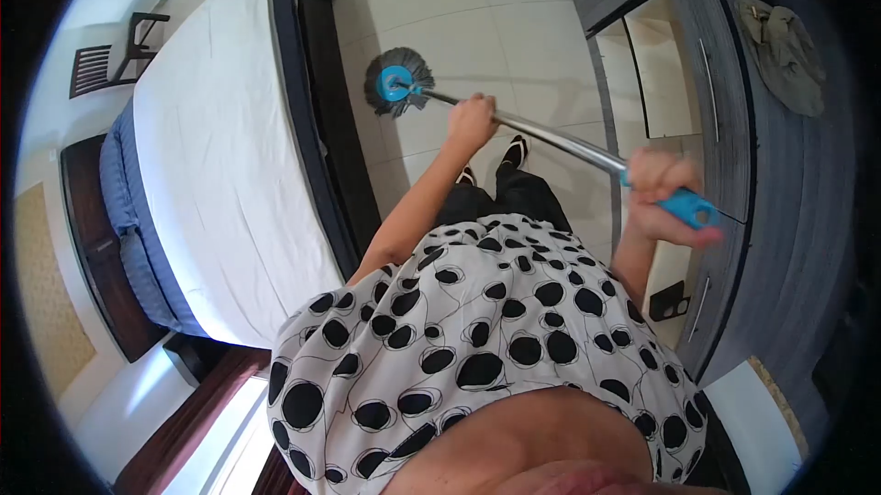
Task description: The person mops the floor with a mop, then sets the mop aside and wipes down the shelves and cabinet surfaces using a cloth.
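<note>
A spin mop (396, 82) with a round blue plate and grey strands rests on the tiled floor beside the bed. Its steel pole (560, 140) slants across in front of me up to a blue end grip. My left hand (473, 123) is wrapped round the lower part of the pole, nearer the mop head. Round the blue grip at the upper end, my right hand (663, 194) is closed, slightly blurred, with the grip's tip showing past it.
The bed (220, 146), with a white sheet and dark frame, stands on the left. Grey wardrobes (789, 220) line the right side, a cloth (780, 50) hanging on one. A chair (138, 45) stands beyond the bed. Pale floor tiles (541, 55) stretch ahead of my feet.
</note>
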`<state>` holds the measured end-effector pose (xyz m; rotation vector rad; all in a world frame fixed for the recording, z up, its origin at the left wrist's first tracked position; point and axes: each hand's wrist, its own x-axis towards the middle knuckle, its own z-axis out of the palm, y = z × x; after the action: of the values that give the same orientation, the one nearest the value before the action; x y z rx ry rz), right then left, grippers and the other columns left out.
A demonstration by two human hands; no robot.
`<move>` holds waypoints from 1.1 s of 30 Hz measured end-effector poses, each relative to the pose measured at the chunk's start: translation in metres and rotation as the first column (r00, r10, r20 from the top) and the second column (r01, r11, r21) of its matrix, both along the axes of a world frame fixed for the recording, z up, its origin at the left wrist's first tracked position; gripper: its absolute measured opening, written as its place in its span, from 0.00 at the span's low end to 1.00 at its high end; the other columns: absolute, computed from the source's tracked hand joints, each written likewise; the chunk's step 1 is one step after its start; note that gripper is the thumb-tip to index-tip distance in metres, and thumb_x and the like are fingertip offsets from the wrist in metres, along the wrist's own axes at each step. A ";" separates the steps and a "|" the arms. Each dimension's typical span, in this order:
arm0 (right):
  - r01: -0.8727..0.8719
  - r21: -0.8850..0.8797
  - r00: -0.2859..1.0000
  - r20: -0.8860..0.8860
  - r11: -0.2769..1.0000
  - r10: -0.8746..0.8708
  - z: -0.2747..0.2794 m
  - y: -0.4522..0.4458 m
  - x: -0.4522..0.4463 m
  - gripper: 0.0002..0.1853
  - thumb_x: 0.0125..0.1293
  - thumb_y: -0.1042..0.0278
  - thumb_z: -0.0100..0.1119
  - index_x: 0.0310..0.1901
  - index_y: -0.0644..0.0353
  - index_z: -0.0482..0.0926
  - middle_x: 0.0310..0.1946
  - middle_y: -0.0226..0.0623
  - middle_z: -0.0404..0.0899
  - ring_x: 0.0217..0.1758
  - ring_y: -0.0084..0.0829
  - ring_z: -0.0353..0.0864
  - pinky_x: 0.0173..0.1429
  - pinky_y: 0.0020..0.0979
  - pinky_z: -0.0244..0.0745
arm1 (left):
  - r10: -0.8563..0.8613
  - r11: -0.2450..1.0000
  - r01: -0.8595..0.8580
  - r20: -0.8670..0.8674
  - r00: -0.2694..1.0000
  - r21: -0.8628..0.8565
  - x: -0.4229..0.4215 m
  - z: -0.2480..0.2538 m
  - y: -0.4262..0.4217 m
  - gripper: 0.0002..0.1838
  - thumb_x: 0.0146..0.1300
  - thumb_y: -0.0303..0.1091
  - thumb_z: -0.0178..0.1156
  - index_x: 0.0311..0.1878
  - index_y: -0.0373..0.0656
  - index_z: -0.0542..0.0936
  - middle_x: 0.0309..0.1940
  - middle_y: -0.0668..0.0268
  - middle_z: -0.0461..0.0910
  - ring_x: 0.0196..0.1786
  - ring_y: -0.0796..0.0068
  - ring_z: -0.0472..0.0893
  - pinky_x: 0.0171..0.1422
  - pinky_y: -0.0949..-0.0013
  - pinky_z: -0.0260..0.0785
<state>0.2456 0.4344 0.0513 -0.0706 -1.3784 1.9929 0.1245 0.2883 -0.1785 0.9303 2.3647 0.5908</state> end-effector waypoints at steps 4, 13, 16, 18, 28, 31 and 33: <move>-0.045 -0.022 0.999 0.022 0.999 0.046 -0.020 -0.014 -0.004 0.41 0.43 0.17 0.40 0.18 0.59 0.61 0.12 0.31 0.61 0.12 0.24 0.54 0.21 0.27 0.49 | 0.077 0.997 -0.076 -0.035 0.996 0.023 -0.006 -0.025 -0.019 0.08 0.41 0.31 0.60 0.28 0.41 0.76 0.30 0.56 0.76 0.33 0.55 0.77 0.38 0.57 0.71; 0.053 0.219 0.998 0.019 0.974 -0.059 0.056 -0.008 0.048 0.41 0.42 0.15 0.39 0.18 0.56 0.63 0.11 0.29 0.60 0.12 0.23 0.52 0.22 0.28 0.46 | -0.170 0.979 0.164 0.039 0.985 0.117 0.040 0.025 0.056 0.10 0.43 0.36 0.59 0.29 0.42 0.75 0.31 0.57 0.76 0.36 0.54 0.78 0.36 0.55 0.70; 0.123 0.286 0.992 -0.019 0.950 -0.123 0.045 -0.025 0.052 0.41 0.42 0.15 0.38 0.18 0.56 0.63 0.10 0.31 0.60 0.11 0.24 0.52 0.21 0.28 0.45 | -0.295 0.947 0.286 0.044 0.954 0.149 0.041 0.022 0.062 0.09 0.44 0.36 0.58 0.29 0.43 0.75 0.32 0.59 0.77 0.36 0.55 0.78 0.37 0.54 0.70; 0.116 0.325 0.993 -0.024 0.939 -0.115 0.025 -0.035 0.045 0.42 0.44 0.16 0.36 0.18 0.58 0.63 0.09 0.32 0.60 0.11 0.26 0.51 0.19 0.28 0.44 | -0.306 0.944 0.301 0.016 0.952 0.138 0.018 0.010 0.056 0.09 0.44 0.36 0.57 0.30 0.44 0.75 0.32 0.59 0.77 0.37 0.55 0.78 0.37 0.54 0.70; 0.161 0.523 0.917 0.233 0.837 -0.322 -0.077 -0.040 -0.007 0.33 0.57 0.35 0.37 0.24 0.64 0.70 0.28 0.44 0.75 0.36 0.44 0.75 0.41 0.39 0.69 | -0.293 0.952 0.286 -0.054 0.955 -0.110 -0.104 -0.094 0.055 0.11 0.46 0.35 0.58 0.36 0.48 0.76 0.39 0.63 0.77 0.44 0.58 0.77 0.41 0.54 0.71; 0.160 0.327 0.875 0.389 0.931 -0.287 -0.075 -0.054 0.003 0.30 0.58 0.38 0.36 0.28 0.63 0.71 0.44 0.48 0.71 0.51 0.42 0.68 0.54 0.40 0.62 | -0.255 0.963 0.264 -0.132 0.958 0.057 -0.091 -0.098 0.043 0.16 0.44 0.34 0.60 0.40 0.47 0.75 0.45 0.59 0.74 0.52 0.53 0.71 0.49 0.53 0.67; 0.098 0.117 0.865 0.482 0.988 -0.143 -0.075 -0.053 0.018 0.26 0.60 0.44 0.37 0.38 0.63 0.72 0.57 0.48 0.62 0.60 0.40 0.62 0.62 0.40 0.54 | -0.217 0.942 0.236 -0.103 0.971 0.237 -0.069 -0.071 0.044 0.25 0.39 0.32 0.63 0.46 0.45 0.73 0.54 0.55 0.69 0.60 0.47 0.62 0.61 0.52 0.57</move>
<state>0.2638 0.3812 -0.0232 -0.6479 -1.7251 1.8757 0.0557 0.3325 -0.2496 1.3374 2.2383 0.7812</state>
